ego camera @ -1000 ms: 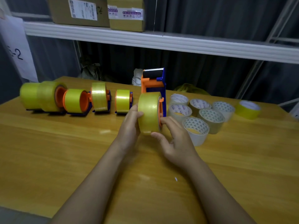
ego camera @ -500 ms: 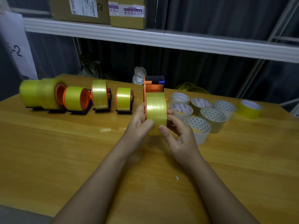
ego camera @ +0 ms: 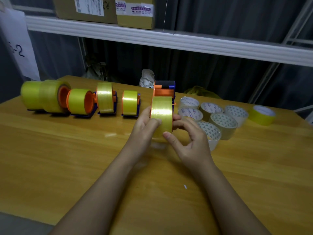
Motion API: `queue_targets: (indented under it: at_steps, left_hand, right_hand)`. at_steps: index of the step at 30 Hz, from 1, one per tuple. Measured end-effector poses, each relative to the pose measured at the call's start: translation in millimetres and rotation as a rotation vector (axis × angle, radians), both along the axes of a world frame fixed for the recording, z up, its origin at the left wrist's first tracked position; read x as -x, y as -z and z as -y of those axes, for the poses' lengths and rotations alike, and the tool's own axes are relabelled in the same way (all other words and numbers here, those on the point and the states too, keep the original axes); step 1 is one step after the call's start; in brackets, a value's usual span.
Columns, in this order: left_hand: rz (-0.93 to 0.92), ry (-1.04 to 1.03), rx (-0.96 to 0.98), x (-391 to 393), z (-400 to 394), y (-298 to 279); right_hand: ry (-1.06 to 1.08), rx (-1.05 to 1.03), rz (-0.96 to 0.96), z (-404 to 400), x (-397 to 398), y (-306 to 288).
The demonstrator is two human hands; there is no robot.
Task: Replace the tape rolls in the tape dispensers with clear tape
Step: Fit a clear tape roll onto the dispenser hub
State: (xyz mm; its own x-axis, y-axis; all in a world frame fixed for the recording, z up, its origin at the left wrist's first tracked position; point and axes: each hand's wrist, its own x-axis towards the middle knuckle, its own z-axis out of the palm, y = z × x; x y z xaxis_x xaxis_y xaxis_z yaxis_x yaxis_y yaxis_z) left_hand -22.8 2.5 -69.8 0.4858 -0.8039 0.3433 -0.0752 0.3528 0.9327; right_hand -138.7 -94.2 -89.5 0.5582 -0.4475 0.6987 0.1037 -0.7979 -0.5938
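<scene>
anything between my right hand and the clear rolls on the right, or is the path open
Nothing visible stands between them. The right hand grips the yellow roll on the dispenser, and the nearest clear roll lies right beside that hand on the table.

Head-worn camera looking forward and down over a wooden table [ego camera: 50, 158].

A single wide-angle view is looking from the person's head, facing away from the body; both forearms are reaching in from the bottom edge. The hands are sitting close, near the middle, with the white shelf [ego camera: 169, 40] and dark curtain [ego camera: 211, 72] standing farther back.
</scene>
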Motion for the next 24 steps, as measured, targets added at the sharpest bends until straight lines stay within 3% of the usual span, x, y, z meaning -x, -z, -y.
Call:
queue_targets:
  at_steps: [4, 9, 24]
  left_hand:
    - [0.029, 0.008, 0.013, -1.1, -0.4, -3.9]
    - [0.040, 0.099, -0.005, -1.0, 0.0, -3.9]
    - [0.167, 0.152, -0.028, 7.5, -4.5, -2.7]
  right_hand:
    - [0.081, 0.139, 0.075, 5.2, 6.6, -11.2]
    - [0.001, 0.178, -0.326, 9.8, 11.5, -17.2]
    - [0.032, -0.210, -0.253, 9.0, 13.2, -9.0]
